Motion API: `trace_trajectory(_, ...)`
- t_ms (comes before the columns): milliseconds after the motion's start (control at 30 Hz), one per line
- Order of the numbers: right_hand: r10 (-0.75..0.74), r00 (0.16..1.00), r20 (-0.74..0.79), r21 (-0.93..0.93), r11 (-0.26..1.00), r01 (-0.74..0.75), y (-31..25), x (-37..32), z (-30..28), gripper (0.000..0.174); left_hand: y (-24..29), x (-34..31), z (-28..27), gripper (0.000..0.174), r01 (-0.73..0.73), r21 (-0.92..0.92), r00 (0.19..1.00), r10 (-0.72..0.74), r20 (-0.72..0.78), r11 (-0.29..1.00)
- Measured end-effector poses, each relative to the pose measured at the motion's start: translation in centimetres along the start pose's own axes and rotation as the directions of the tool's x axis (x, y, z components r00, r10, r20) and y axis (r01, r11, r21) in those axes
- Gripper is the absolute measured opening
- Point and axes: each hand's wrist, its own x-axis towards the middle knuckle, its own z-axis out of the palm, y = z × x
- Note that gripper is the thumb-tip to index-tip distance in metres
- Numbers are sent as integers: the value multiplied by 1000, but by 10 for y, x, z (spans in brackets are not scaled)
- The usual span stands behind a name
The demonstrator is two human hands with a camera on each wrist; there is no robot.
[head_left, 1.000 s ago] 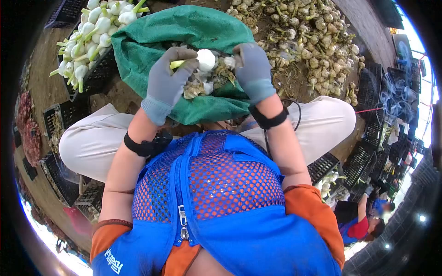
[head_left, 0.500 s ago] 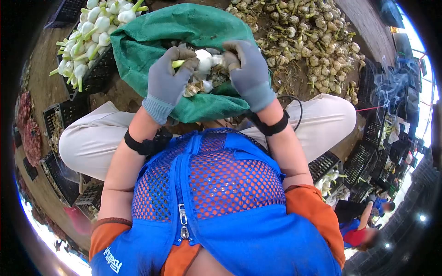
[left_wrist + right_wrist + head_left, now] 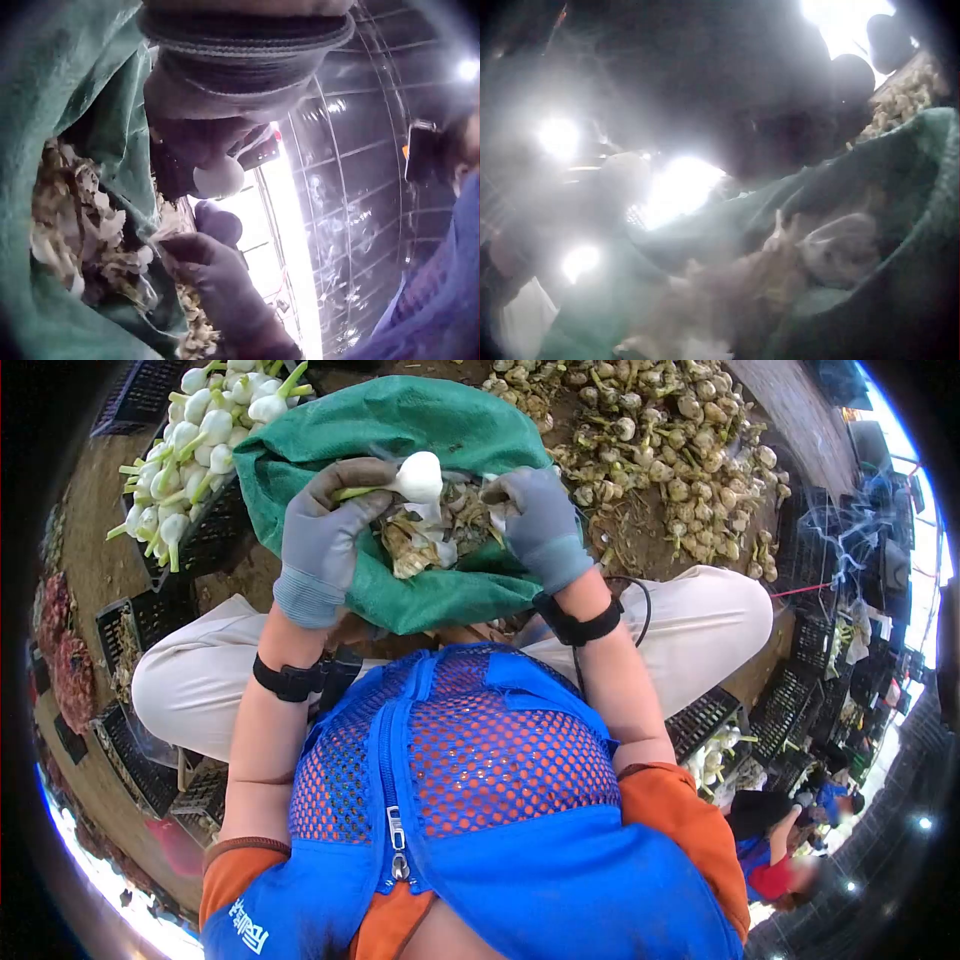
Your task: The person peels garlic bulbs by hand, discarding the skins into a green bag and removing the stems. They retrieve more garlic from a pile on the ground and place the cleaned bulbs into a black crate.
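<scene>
My gloved left hand grips a garlic bulb by its green stem, and the bulb shows white and smooth past the fingers. In the left wrist view that bulb hangs below the glove. Off to the right, my gloved right hand has its fingers curled, with thumb and fingertips pinching a pale scrap of garlic skin. Both hands are above the open green sack, which holds dry garlic peelings. The right wrist view is hazy.
Peeled-looking garlic with stems is heaped in a black crate at upper left. Unclean garlic lies piled on the ground at upper right. More black crates stand at the right, near another person.
The left hand has drawn left and tilted the bulb up, away from the right hand. The right hand reached in to the bulb, then moved back right with a pale scrap at its fingertips.
</scene>
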Motion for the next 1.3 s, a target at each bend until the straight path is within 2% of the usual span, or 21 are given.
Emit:
trace_trajectory(100, 9, 998, -65, 273, 962, 9, -23, 12, -19, 15, 0, 3, -9, 25, 200, -414, 980, -188, 71, 888)
trace_trajectory(200, -71, 991, -117, 277, 955, 101, -22, 17, -28, 21, -10, 8, -17, 22, 288, -528, 958, -234, 168, 799)
trace_trajectory(233, 24, 997, -77, 442, 897, 13, -28, 18, -35, 19, -11, 10, -17, 22, 308, -567, 951, -232, 204, 764)
trace_trajectory(300, 191, 981, 41, 718, 677, -162, -42, 14, -47, 17, -8, 9, -12, 23, 279, -496, 960, -233, 153, 822)
trace_trajectory(333, 35, 999, 1, 664, 747, -26, -27, 12, -42, 22, -6, 8, -7, 23, 265, -462, 964, -227, 137, 846)
trace_trajectory(433, 110, 994, 17, 493, 864, -104, -21, 4, -33, 23, -3, 10, 7, 23, 229, -398, 973, -201, 113, 888)
trace_trajectory(600, 347, 930, 123, 823, 487, -291, -18, -3, -35, 31, 3, 11, 19, 21, 170, -339, 985, -163, 48, 925)
trace_trajectory(667, 239, 965, 110, 788, 571, -231, -3, -3, -34, 34, 4, 10, 29, 23, 144, -283, 989, -131, 65, 948)
trace_trajectory(733, 263, 884, 387, 921, -58, -386, -5, -10, -35, 44, 4, 7, 37, 29, 120, -202, 986, -94, 137, 972)
trace_trajectory(767, 144, 905, 400, 824, -489, -286, -9, -10, -33, 56, 11, 2, 48, 33, 99, -43, 984, -92, 153, 994)
trace_trajectory(800, 162, 983, 90, 917, 373, -145, -14, -14, -37, 57, 24, -4, 62, 37, 68, 116, 979, -88, 181, 991)
trace_trajectory(867, 17, 978, -207, 418, 906, 73, -10, -27, -50, 59, 27, -11, 87, 46, 23, 214, 951, -87, 295, 977)
trace_trajectory(900, 82, 951, -298, 539, 837, 97, -4, -34, -53, 59, 23, -12, 88, 50, 42, 167, 928, -100, 360, 985)
trace_trajectory(967, 488, 852, -191, 933, 360, 3, -7, -55, -98, 49, 12, -12, 85, 47, 14, 234, 933, -96, 348, 972)
trace_trajectory(1000, 473, 814, -338, 725, 682, -95, -6, -74, -137, 47, 7, -11, 82, 44, 27, 263, 937, -116, 330, 965)
trace_trajectory(1067, 491, 693, -528, 440, 856, -272, 8, -122, -189, 38, -4, 0, 65, 41, 78, 286, 946, -162, 282, 955)
trace_trajectory(1133, 506, 506, -698, 139, 789, -598, 35, -192, -236, 32, -24, 15, 43, 39, 162, 260, 949, -223, 223, 952)
trace_trajectory(1167, 441, 437, -784, -230, 448, -864, 20, -226, -275, 35, -31, 18, 41, 38, 165, 259, 944, -228, 238, 952)
trace_trajectory(1233, 448, 342, -826, 146, 755, -639, 73, -333, -311, 38, -38, 22, 36, 36, 167, 265, 941, -233, 244, 950)
trace_trajectory(1267, 464, 332, -821, 80, 670, -738, 82, -372, -329, 40, -31, 14, 50, 35, 101, 370, 958, -190, 214, 924)
trace_trajectory(1300, 484, 378, -790, -182, 403, -897, 75, -406, -339, 42, -27, 13, 63, 32, 121, 354, 967, -190, 168, 927)
